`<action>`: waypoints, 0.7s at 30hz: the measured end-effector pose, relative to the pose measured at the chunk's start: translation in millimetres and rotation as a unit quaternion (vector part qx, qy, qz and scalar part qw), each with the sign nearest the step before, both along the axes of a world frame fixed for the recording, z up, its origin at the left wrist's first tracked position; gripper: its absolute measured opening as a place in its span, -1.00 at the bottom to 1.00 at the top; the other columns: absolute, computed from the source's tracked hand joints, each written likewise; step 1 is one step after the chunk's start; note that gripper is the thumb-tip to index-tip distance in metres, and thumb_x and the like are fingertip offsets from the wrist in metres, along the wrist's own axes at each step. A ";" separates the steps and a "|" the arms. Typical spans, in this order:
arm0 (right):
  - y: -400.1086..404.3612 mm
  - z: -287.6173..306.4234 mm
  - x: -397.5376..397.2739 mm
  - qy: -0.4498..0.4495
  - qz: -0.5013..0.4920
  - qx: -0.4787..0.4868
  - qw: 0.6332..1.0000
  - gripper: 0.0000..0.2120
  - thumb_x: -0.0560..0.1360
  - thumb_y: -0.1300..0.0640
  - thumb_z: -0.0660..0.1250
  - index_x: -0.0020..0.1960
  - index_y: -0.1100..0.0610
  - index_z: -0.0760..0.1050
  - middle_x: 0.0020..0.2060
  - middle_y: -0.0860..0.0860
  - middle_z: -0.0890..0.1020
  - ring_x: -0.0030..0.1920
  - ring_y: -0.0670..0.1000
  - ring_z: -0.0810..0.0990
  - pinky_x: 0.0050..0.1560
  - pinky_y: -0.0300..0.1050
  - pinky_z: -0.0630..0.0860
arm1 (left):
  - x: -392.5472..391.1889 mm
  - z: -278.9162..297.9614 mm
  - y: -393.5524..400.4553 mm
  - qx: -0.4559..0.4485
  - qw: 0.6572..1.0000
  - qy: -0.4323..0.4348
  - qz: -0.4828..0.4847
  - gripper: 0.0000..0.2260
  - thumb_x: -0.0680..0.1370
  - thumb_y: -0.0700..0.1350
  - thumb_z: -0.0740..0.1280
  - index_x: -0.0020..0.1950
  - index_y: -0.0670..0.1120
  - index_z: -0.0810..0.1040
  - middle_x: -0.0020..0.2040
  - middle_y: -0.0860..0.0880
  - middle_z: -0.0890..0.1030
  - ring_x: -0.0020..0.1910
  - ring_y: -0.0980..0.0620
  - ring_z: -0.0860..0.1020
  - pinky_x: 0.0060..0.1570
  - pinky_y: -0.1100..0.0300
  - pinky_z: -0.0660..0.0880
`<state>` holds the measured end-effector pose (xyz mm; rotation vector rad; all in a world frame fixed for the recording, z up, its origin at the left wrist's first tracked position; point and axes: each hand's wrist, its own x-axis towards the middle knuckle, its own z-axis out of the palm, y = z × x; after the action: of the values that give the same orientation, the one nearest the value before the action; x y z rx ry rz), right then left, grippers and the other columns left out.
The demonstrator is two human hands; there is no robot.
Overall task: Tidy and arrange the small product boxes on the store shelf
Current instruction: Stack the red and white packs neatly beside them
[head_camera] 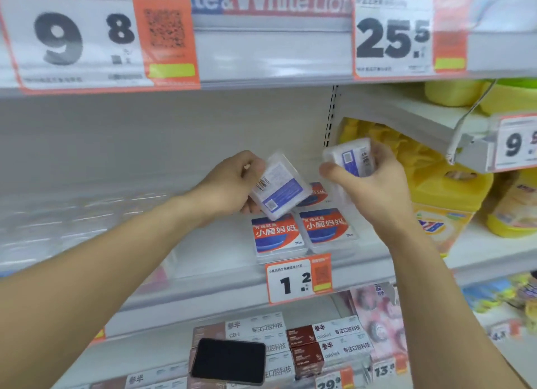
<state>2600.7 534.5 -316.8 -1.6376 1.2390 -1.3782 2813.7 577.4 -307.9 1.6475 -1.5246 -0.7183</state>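
Observation:
My left hand (229, 182) holds a small clear plastic box (279, 189) tilted, its white and blue barcode side facing me. My right hand (374, 182) grips a second clear box (350, 157), also back side out, a little higher and to the right. Both hover above the white shelf (203, 261). Below them two matching boxes lie flat side by side, orange and blue labels up: the left box (277, 234) and the right box (327, 227). Another box (316, 192) lies behind these, mostly hidden by the held one.
An orange price tag reading 1.2 (297, 278) hangs on the shelf edge. Yellow detergent jugs (447, 191) stand to the right past the upright. A black phone (228, 361) lies on toothpaste cartons (328, 342) on the shelf below. Large price tags (392, 34) hang above.

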 end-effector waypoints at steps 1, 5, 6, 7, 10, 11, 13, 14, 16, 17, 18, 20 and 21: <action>0.6 0.4 -3.4 0.005 0.000 -0.006 1.000 -0.44 0.22 -0.06 0.64 0.10 -0.03 0.45 -0.05 -0.08 0.66 -0.06 -0.02 0.68 -0.08 -0.15 0.62 | -0.9 -1.4 2.3 -0.029 1.000 0.007 -0.010 -0.85 0.65 -0.03 0.19 0.04 -0.09 0.46 -0.07 -0.12 0.64 -0.29 -0.05 0.65 -0.31 0.15 0.58; 3.0 -5.9 -9.2 0.077 -0.024 -0.033 0.996 -0.10 0.05 -0.16 0.68 0.24 0.05 0.32 -0.07 -0.13 0.59 -0.09 -0.15 0.62 -0.13 -0.26 0.54 | 2.6 -18.5 23.0 -0.146 0.984 -0.087 -0.055 -0.83 0.47 -0.10 0.47 0.02 0.01 0.56 0.04 0.00 0.58 -0.03 0.06 0.61 0.00 0.16 0.56; 2.2 -8.8 -9.6 0.074 -0.015 -0.033 0.997 -0.12 0.07 -0.14 0.68 0.21 0.05 0.30 -0.08 -0.11 0.58 -0.10 -0.14 0.62 -0.16 -0.27 0.54 | 3.5 -25.8 29.4 -0.158 0.978 -0.119 -0.064 -0.78 0.41 -0.10 0.52 0.00 0.03 0.59 0.03 0.02 0.56 -0.01 0.11 0.58 0.04 0.18 0.54; 1.8 -10.5 -10.2 0.071 -0.004 -0.034 0.997 -0.19 0.12 -0.10 0.68 0.18 0.05 0.29 -0.09 -0.11 0.57 -0.12 -0.14 0.61 -0.18 -0.28 0.54 | 3.1 -32.8 36.8 -0.157 0.975 -0.141 -0.069 -0.75 0.36 -0.09 0.56 -0.01 0.04 0.62 0.03 0.04 0.54 0.00 0.13 0.56 0.08 0.17 0.53; 1.8 -11.8 -13.8 0.074 0.003 -0.069 0.995 -0.46 0.30 0.03 0.62 0.06 0.06 0.32 -0.16 -0.17 0.49 -0.16 -0.15 0.52 -0.21 -0.37 0.42 | 0.1 -48.1 55.3 -0.127 0.978 -0.163 -0.041 -0.71 0.32 -0.06 0.59 -0.02 0.08 0.63 0.08 0.09 0.51 0.02 0.13 0.56 0.12 0.12 0.52; 2.4 -12.1 -15.2 0.065 0.008 -0.082 0.994 -0.52 0.33 0.08 0.61 0.02 0.06 0.34 -0.17 -0.16 0.48 -0.17 -0.18 0.50 -0.21 -0.41 0.38 | -1.3 -51.3 59.7 -0.127 0.978 -0.166 -0.027 -0.71 0.33 -0.04 0.58 0.00 0.08 0.62 0.10 0.09 0.50 0.02 0.15 0.56 0.12 0.15 0.52; 4.6 -13.8 -17.7 0.024 0.044 -0.093 0.994 -0.60 0.34 0.20 0.59 -0.06 0.08 0.37 -0.17 -0.15 0.51 -0.16 -0.26 0.51 -0.17 -0.45 0.38 | -5.2 -56.3 66.6 -0.132 0.976 -0.174 -0.007 -0.70 0.37 0.00 0.55 0.06 0.07 0.61 0.12 0.11 0.49 0.02 0.19 0.53 0.11 0.25 0.51; 6.3 -15.5 -18.5 0.021 0.068 -0.085 0.994 -0.62 0.34 0.26 0.58 -0.09 0.06 0.39 -0.13 -0.16 0.54 -0.12 -0.27 0.53 -0.11 -0.40 0.42 | -7.9 -58.2 69.1 -0.137 0.974 -0.179 0.001 -0.69 0.38 0.01 0.54 0.09 0.07 0.61 0.13 0.12 0.48 0.03 0.20 0.52 0.09 0.30 0.49; 5.6 -24.2 -20.9 0.062 0.104 -0.057 0.991 -0.61 0.29 0.27 0.57 -0.16 -0.08 0.43 0.04 -0.18 0.60 0.10 -0.12 0.58 0.05 -0.09 0.51 | -12.6 -61.8 72.1 -0.142 0.971 -0.190 0.017 -0.66 0.40 0.03 0.51 0.15 0.08 0.58 0.13 0.15 0.45 0.01 0.22 0.49 0.06 0.40 0.42; 5.1 -27.6 -23.2 0.103 0.115 -0.044 0.987 -0.63 0.25 0.21 0.58 -0.18 -0.12 0.45 0.13 -0.16 0.60 0.21 -0.05 0.55 0.15 0.02 0.50 | -14.5 -63.4 73.3 -0.144 0.970 -0.192 0.023 -0.64 0.41 0.04 0.50 0.19 0.08 0.57 0.12 0.17 0.43 -0.01 0.24 0.48 0.05 0.43 0.39; 6.7 -28.4 -25.8 0.154 0.121 -0.028 0.980 -0.64 0.21 0.11 0.58 -0.16 -0.16 0.47 0.19 -0.12 0.58 0.29 0.00 0.51 0.25 0.09 0.47 | -15.9 -64.8 74.2 -0.143 0.971 -0.192 0.028 -0.62 0.42 0.04 0.50 0.21 0.07 0.56 0.11 0.17 0.42 -0.03 0.25 0.47 0.03 0.45 0.37; 14.1 -24.2 -30.9 0.245 0.136 0.011 0.960 -0.49 0.08 -0.17 0.61 -0.03 -0.25 0.50 0.25 -0.07 0.50 0.31 0.05 0.49 0.28 0.11 0.48 | -17.5 -66.8 75.5 -0.139 0.972 -0.186 0.036 -0.63 0.43 0.04 0.49 0.22 0.05 0.55 0.12 0.17 0.40 -0.03 0.24 0.46 0.01 0.47 0.37; 16.9 -21.4 -33.1 0.271 0.139 0.033 0.952 -0.37 0.05 -0.26 0.61 0.06 -0.28 0.49 0.27 -0.08 0.46 0.27 0.04 0.51 0.23 0.06 0.54 | -18.1 -67.8 76.0 -0.138 0.973 -0.181 0.039 -0.64 0.44 0.03 0.48 0.21 0.04 0.56 0.13 0.17 0.38 -0.01 0.23 0.46 0.02 0.46 0.39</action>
<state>2567.6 551.4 -338.3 -2.1286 1.2617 -0.7252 2795.5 653.5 -375.7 1.6734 -1.7093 -0.1529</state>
